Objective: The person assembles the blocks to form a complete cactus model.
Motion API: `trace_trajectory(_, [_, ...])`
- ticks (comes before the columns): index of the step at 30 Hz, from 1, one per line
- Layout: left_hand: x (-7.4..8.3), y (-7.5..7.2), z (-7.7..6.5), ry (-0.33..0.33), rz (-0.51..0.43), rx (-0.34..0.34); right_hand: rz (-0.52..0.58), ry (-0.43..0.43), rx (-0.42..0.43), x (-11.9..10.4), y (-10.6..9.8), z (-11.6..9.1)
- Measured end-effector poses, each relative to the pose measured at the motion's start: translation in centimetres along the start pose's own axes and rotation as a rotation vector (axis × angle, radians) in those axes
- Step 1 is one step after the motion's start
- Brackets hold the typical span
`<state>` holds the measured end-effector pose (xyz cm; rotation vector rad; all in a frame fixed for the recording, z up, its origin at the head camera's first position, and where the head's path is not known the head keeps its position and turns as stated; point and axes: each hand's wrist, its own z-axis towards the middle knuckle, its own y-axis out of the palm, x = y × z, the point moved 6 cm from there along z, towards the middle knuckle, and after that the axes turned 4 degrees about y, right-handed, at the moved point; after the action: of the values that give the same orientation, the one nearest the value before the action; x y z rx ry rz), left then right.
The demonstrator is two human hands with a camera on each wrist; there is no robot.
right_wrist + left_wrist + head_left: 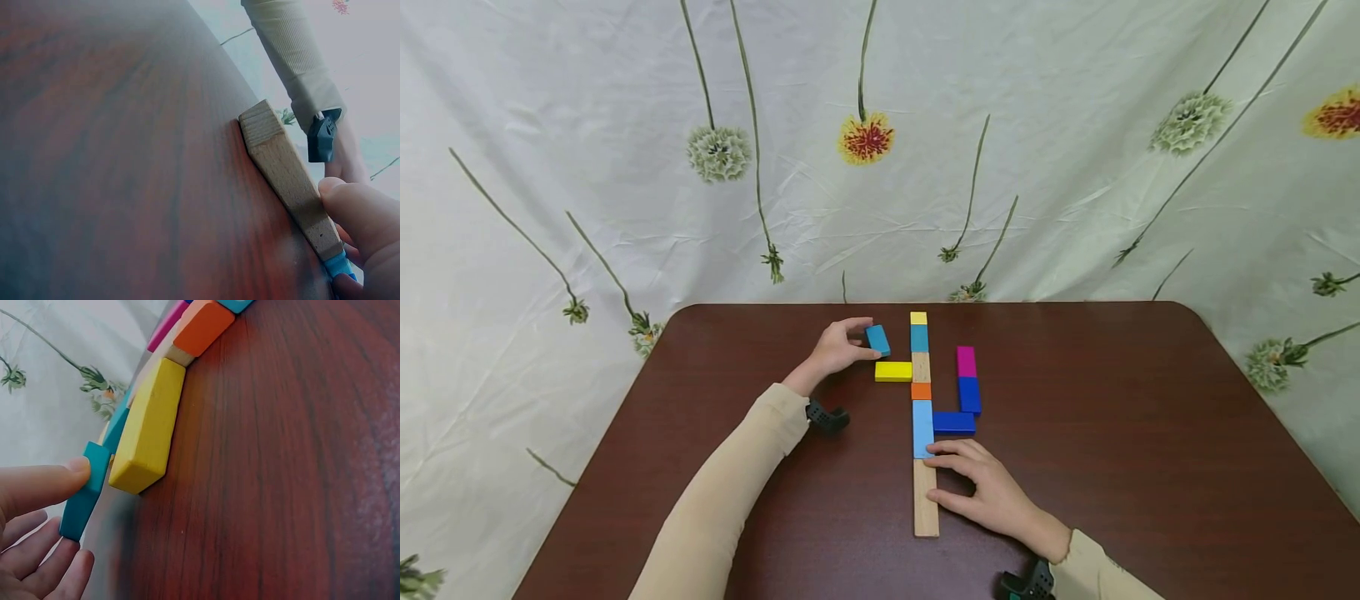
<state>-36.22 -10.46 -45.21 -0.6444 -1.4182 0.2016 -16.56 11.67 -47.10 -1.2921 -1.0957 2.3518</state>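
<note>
Between thumb and fingers, my left hand (838, 346) pinches a teal block (877, 340), held just beyond the yellow block (893, 372). The left wrist view shows this teal block (86, 490) tilted beside the yellow block's near end. My right hand (992, 492) rests at the near end of a straight row, its thumb touching the long plain wooden block (926, 508) and its fingertips at the light blue block (922, 429). Farther up that row lie an orange block (921, 391), a short wooden block (921, 367), another teal block (919, 338) and a small pale yellow block (918, 317).
A dark blue block (954, 423) juts right from the row. Another blue block (969, 395) and a magenta block (966, 362) line up beyond it. Everything lies on a dark brown table (1112, 433), with a flowered cloth (1060, 167) hanging behind its far edge.
</note>
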Motion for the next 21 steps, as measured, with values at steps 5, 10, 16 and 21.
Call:
trace_trajectory(5, [-0.3,0.47,0.35,-0.006,0.043,-0.015,-0.001,0.007,0.0,-0.03,-0.01,0.01])
trace_trajectory(10, [-0.3,0.78,0.45,0.007,0.079,-0.032,-0.004,0.016,-0.011,-0.04,-0.03,-0.05])
trace_trajectory(16, [-0.12,0.7,0.51,0.029,0.108,-0.011,-0.003,0.019,-0.017,-0.02,-0.02,-0.07])
trace_trajectory(21, [0.0,0.58,0.56,0.047,0.126,-0.005,0.001,0.014,-0.01,-0.11,-0.04,-0.05])
